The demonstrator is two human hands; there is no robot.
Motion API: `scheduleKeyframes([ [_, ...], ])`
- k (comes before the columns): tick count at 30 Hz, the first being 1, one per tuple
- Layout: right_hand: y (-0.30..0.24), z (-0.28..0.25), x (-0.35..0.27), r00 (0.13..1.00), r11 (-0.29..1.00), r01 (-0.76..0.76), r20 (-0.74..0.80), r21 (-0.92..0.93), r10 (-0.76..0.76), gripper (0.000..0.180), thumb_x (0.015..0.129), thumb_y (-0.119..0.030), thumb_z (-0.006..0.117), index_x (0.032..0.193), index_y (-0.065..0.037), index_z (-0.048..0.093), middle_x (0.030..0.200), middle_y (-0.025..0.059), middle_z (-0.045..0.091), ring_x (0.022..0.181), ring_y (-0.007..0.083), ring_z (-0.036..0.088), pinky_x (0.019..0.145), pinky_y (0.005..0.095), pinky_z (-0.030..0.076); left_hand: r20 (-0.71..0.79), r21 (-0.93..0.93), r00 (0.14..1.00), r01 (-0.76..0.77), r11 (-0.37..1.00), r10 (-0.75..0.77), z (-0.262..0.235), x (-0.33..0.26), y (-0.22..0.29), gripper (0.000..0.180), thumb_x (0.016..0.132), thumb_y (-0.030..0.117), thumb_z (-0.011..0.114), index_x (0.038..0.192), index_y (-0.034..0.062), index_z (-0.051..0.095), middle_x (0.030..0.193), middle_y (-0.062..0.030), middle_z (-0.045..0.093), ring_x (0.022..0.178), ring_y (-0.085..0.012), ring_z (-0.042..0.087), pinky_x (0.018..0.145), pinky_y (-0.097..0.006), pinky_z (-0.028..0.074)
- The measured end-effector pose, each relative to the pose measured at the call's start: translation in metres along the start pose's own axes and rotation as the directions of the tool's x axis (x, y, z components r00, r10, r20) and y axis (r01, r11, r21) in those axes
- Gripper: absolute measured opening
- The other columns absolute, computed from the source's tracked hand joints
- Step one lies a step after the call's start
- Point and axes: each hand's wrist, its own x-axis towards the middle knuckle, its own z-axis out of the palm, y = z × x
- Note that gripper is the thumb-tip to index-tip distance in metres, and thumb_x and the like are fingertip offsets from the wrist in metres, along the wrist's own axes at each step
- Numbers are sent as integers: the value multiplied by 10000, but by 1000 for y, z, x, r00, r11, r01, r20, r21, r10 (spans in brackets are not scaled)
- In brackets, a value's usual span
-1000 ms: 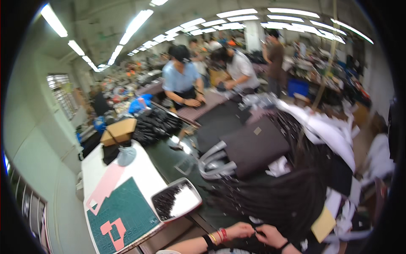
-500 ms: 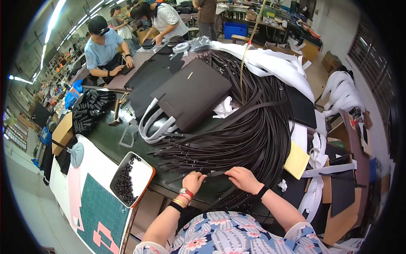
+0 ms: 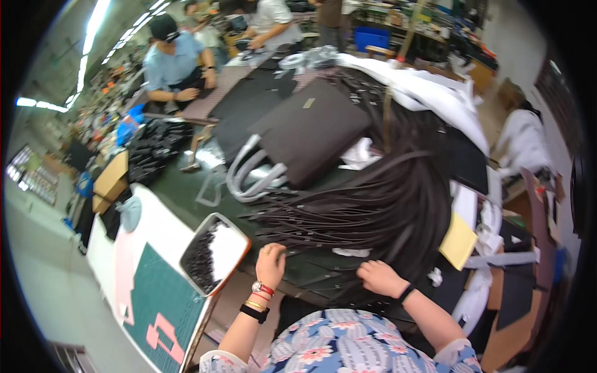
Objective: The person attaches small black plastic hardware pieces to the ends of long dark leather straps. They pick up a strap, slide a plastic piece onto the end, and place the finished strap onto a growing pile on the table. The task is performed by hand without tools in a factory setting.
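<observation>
My left hand (image 3: 271,263) is raised at the table's near edge, beside the ends of the dark straps. Its fingers are bent together, and whatever they may hold is blurred. Farther right, my right hand (image 3: 382,278) is closed low over several loose dark straps (image 3: 326,273) near the same edge; its grip hides whether one is between the fingers. Beyond both hands spreads a large bundle of long dark brown straps (image 3: 348,217), curving away to the back right. To the left stands a rectangular tray (image 3: 239,264) with small black ring-like pieces (image 3: 202,264) along one side.
A dark handbag (image 3: 317,130) with grey-wrapped handles lies behind the straps. Left are a hammer (image 3: 193,152), a heap of black pieces (image 3: 158,143) and a green cutting mat (image 3: 158,295). A yellow pad (image 3: 458,241) lies right. People work across the table.
My hands have moved apart: the left one left, the right one right and closer to my body. The whole view has shifted, with the scene sliding rightward.
</observation>
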Motion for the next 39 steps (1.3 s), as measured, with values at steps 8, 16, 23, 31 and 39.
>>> scheduleKeyframes([
  [8, -30, 36, 22, 934, 942, 211, 230, 261, -273, 289, 857, -356, 658, 1057, -149, 638, 834, 90, 647, 786, 300, 665, 653, 393, 536, -145, 241, 924, 379, 893, -354, -84, -4, -183, 281, 788, 11, 653, 1063, 60, 617, 1093, -151, 593, 1023, -358, 581, 883, -425, 481],
  [16, -39, -12, 22, 1000, 857, 3, 24, 516, -18, 235, 930, -265, 586, 1034, -59, 632, 878, 121, 593, 880, 312, 599, 767, 399, 493, -11, 386, 956, 274, 881, -292, -38, 46, -223, 310, 783, 90, 647, 1093, 95, 643, 1111, -179, 601, 1018, -369, 590, 894, -449, 492],
  [23, -32, -5, 2, 994, 862, -98, 6, 498, 109, 218, 925, -203, 596, 1044, -23, 619, 921, 139, 613, 886, 321, 614, 771, 398, 499, 96, 535, 945, 216, 817, -313, -31, 49, -226, 105, 799, 83, 632, 896, 45, 632, 959, -186, 617, 900, -378, 619, 769, -481, 516],
  [31, -42, -17, 19, 981, 868, -12, -164, 496, 107, 201, 874, -173, 654, 1035, -52, 651, 856, 114, 640, 815, 302, 643, 709, 377, 516, -135, 346, 946, 323, 881, -294, -64, 26, -228, 280, 766, -2, 661, 1035, 60, 615, 926, -140, 639, 839, -330, 651, 768, -419, 526],
  [39, -56, -57, 42, 884, 852, 90, -435, 516, 170, 272, 799, -111, 743, 1065, -73, 701, 708, 52, 571, 640, 213, 572, 592, 322, 471, 548, -824, 753, 562, -79, -365, -57, -4, -25, 276, 957, 144, 612, 1188, -8, 616, 1057, -83, 668, 953, -157, 647, 854, -251, 524],
])
